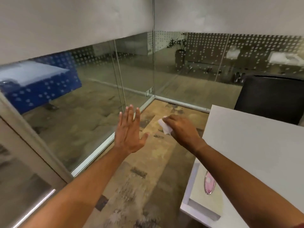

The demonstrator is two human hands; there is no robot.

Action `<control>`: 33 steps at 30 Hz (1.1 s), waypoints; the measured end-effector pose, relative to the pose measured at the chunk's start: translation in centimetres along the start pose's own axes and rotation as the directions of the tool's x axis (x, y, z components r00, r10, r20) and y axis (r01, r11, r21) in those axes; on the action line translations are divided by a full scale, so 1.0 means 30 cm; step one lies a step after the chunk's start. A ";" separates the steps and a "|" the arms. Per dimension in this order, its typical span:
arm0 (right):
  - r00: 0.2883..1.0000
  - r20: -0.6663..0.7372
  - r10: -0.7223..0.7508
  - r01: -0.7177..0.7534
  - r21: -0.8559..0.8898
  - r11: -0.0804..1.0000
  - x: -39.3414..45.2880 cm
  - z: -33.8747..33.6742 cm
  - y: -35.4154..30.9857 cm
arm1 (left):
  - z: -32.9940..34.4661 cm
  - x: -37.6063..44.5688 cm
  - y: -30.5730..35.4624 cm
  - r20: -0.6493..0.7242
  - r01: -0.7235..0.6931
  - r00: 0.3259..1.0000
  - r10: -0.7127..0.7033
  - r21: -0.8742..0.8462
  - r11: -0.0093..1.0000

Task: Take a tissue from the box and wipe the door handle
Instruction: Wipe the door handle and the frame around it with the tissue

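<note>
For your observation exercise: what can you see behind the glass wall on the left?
Behind the glass wall stands a blue table on brown carpet. The frosted band above hides whatever is higher up.

A crumpled white tissue (165,127) sits pinched in the right hand (181,129), over carpet.

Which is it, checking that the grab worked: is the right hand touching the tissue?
Touching. The head view shows the right hand with fingers curled round the white tissue.
</note>
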State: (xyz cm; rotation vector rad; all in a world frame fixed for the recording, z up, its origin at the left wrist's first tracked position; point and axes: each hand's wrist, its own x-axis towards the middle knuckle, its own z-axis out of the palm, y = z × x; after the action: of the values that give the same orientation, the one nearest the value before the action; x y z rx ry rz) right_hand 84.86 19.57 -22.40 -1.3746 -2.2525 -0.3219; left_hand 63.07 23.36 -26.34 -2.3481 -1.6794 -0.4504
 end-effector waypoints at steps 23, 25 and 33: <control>0.861 -0.258 -0.439 0.488 0.175 0.855 0.727 0.440 -1.227 | -0.297 -0.605 -1.260 -0.151 0.521 0.854 -0.498 0.242 0.819; 0.854 -0.251 -0.456 0.508 0.213 0.834 0.780 0.472 -1.310 | -0.313 -0.636 -1.344 -0.159 0.548 0.836 -0.525 0.268 0.792; 0.802 -0.269 -0.534 0.597 0.307 0.741 1.026 0.626 -1.541 | -0.316 -0.672 -1.651 -0.208 0.645 0.763 -0.612 0.312 0.698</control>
State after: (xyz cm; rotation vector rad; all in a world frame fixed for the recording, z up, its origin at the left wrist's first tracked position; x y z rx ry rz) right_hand 27.16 29.77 -20.61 -0.4167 -2.3838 -0.1687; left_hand 9.02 18.32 -24.99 -1.4168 -2.2710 -0.2971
